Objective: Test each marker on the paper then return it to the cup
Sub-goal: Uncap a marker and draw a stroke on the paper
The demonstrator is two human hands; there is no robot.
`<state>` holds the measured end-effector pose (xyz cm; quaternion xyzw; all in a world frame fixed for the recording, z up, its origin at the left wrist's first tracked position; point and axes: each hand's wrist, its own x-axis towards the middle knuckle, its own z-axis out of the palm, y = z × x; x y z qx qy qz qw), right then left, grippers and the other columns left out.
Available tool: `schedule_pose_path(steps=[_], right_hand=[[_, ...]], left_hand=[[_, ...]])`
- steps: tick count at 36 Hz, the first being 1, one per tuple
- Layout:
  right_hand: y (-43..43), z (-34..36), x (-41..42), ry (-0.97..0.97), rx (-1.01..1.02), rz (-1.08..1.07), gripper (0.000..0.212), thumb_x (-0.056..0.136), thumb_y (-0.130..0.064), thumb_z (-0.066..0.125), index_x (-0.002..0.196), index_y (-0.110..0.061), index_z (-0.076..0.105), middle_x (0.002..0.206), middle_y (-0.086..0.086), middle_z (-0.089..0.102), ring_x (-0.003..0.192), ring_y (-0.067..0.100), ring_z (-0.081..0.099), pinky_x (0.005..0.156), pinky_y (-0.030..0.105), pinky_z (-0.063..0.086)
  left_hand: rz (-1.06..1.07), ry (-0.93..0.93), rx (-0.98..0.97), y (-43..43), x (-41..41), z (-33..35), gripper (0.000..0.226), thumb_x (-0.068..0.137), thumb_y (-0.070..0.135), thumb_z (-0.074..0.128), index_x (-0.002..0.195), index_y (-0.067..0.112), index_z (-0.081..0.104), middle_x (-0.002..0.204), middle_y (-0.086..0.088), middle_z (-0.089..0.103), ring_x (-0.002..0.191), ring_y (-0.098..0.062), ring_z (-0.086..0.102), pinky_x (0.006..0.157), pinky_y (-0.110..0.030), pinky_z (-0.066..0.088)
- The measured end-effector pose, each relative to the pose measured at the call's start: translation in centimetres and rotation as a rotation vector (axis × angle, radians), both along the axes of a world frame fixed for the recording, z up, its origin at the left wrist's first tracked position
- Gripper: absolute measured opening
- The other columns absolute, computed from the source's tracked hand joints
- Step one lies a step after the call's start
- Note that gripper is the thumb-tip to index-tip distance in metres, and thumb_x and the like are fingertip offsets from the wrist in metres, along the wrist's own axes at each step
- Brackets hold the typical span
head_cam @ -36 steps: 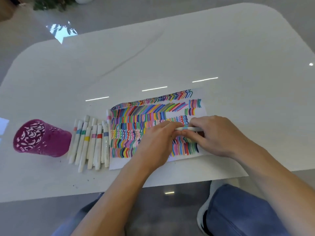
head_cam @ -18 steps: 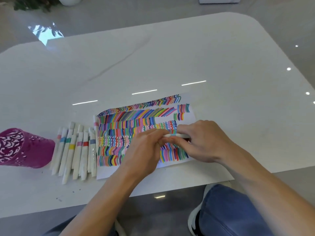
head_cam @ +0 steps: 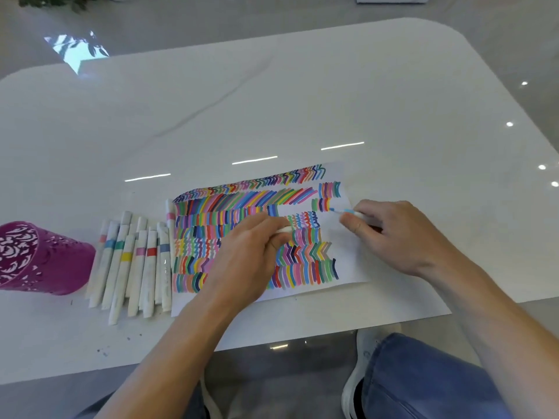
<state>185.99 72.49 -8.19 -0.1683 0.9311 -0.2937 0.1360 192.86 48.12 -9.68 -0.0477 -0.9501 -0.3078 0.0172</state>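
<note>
On the white tabletop (head_cam: 302, 101), near its front edge, lies the paper (head_cam: 348, 246), most of it filled with rows of short coloured strokes; a bare strip runs down its right side. The right hand (head_cam: 402, 237) rests on that bare strip, and its fingers (head_cam: 352, 225) are curled round a white marker (head_cam: 348, 211), pinching it close to the front. The marker is uncapped and points left, with its light-blue tip beside the short red and green strokes near the top right of the paper. Whether the tip touches the sheet I cannot tell.

The left hand (head_cam: 248, 252) lies over the middle of the paper, fingers bent, pinching a small white cap (head_cam: 284, 229) between thumb and forefinger. The two hands are apart, with a patch of strokes between them.

Left of the paper a batch of white markers (head_cam: 133, 267) lies side by side on the tabletop, each with a coloured band: pink, teal, green, yellow, red, blue. One more, with a pink band, lies right along the sheet's left edge. Just left of them the magenta cup (head_cam: 60, 261), cut with a lacy pattern, lies on its side, its mouth turned left and partly out of view, its base near the closest markers.

Below the tabletop edge show a knee (head_cam: 423, 382) in blue denim and a white shoe (head_cam: 357, 373).
</note>
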Motion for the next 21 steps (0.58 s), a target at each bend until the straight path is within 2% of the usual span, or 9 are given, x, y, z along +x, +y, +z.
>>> schedule_pose_path(steps=[2,4,5,7,10,13,15,18,21], right_hand=[[0.2,-0.3,-0.3,-0.03,-0.11,-0.034,0.03,0.103,-0.045,0.045,0.086,-0.028,0.064,0.067,-0.004,0.06,0.064,0.013,0.055,0.065,0.036,0.045],[0.3,-0.5,-0.7,-0.064,-0.206,-0.066,0.019,0.107,-0.032,0.044,0.112,-0.032,0.063,0.079,-0.004,0.067,0.067,0.007,0.056,0.066,0.023,0.044],[0.3,-0.6,-0.8,-0.079,-0.255,-0.078,0.022,0.107,-0.027,0.046,0.123,-0.036,0.059,0.085,-0.005,0.069,0.068,0.006,0.057,0.067,0.02,0.044],[0.3,-0.7,-1.0,-0.109,-0.373,-0.087,0.036,0.107,-0.021,0.048,0.134,-0.044,0.05,0.099,-0.006,0.072,0.068,0.009,0.058,0.07,0.027,0.05],[0.0,-1.0,-1.3,-0.171,-0.522,-0.105,0.04,0.107,-0.014,0.048,0.131,-0.045,0.057,0.108,-0.003,0.07,0.067,0.02,0.063,0.062,0.032,0.053],[-0.2,-1.2,-1.5,-0.251,-0.657,-0.161,0.034,0.108,-0.006,0.045,0.117,-0.025,0.071,0.107,0.005,0.072,0.074,0.03,0.069,0.067,0.041,0.06],[-0.2,-1.2,-1.6,-0.342,-0.714,-0.201,0.039,0.106,0.0,0.039,0.115,-0.016,0.074,0.108,0.011,0.073,0.081,0.034,0.07,0.074,0.044,0.063],[-0.1,-1.5,-1.6,-0.394,-0.732,-0.191,0.038,0.101,0.007,0.045,0.117,-0.012,0.073,0.104,0.013,0.074,0.085,0.026,0.071,0.077,0.038,0.062],[-0.4,-2.0,-1.3,-0.317,-0.662,-0.131,0.028,0.094,0.002,0.066,0.113,-0.018,0.073,0.093,0.006,0.074,0.079,0.018,0.069,0.071,0.03,0.059]], left_hand=[[-0.031,0.02,-0.022,0.5,-0.3,-0.6,0.026,0.1,0.03,0.056,0.119,0.019,0.069,0.121,0.006,0.064,0.112,-0.008,0.056,0.096,-0.016,0.041],[-0.064,0.025,-0.03,0.9,-0.7,-1.0,0.025,0.1,0.031,0.054,0.119,0.021,0.067,0.137,0.007,0.058,0.131,-0.01,0.048,0.11,-0.024,0.036],[-0.082,0.022,-0.031,1.1,-0.9,-1.2,0.026,0.101,0.034,0.05,0.119,0.022,0.066,0.145,0.008,0.053,0.14,-0.01,0.04,0.115,-0.025,0.029],[-0.116,0.004,-0.043,1.4,-1.3,-1.7,0.032,0.101,0.04,0.043,0.121,0.024,0.063,0.155,0.008,0.041,0.15,-0.009,0.025,0.121,-0.029,0.02],[-0.135,-0.035,-0.086,1.3,-1.4,-2.7,0.035,0.103,0.042,0.036,0.125,0.025,0.056,0.159,0.007,0.036,0.151,-0.008,0.02,0.124,-0.039,0.02],[-0.133,-0.033,-0.125,0.9,-1.4,-3.3,0.031,0.106,0.038,0.035,0.126,0.024,0.054,0.156,0.005,0.04,0.149,-0.012,0.028,0.122,-0.04,0.023],[-0.129,-0.019,-0.15,0.7,-1.4,-3.4,0.028,0.107,0.035,0.038,0.124,0.023,0.056,0.153,0.004,0.045,0.145,-0.014,0.034,0.121,-0.038,0.025],[-0.11,0.014,-0.172,0.5,-1.2,-3.3,0.027,0.108,0.034,0.039,0.121,0.022,0.058,0.146,0.004,0.051,0.139,-0.016,0.041,0.121,-0.038,0.026],[-0.091,0.049,-0.196,0.4,-1.0,-3.3,0.029,0.105,0.038,0.039,0.118,0.022,0.059,0.141,0.004,0.054,0.136,-0.016,0.044,0.121,-0.043,0.024]])
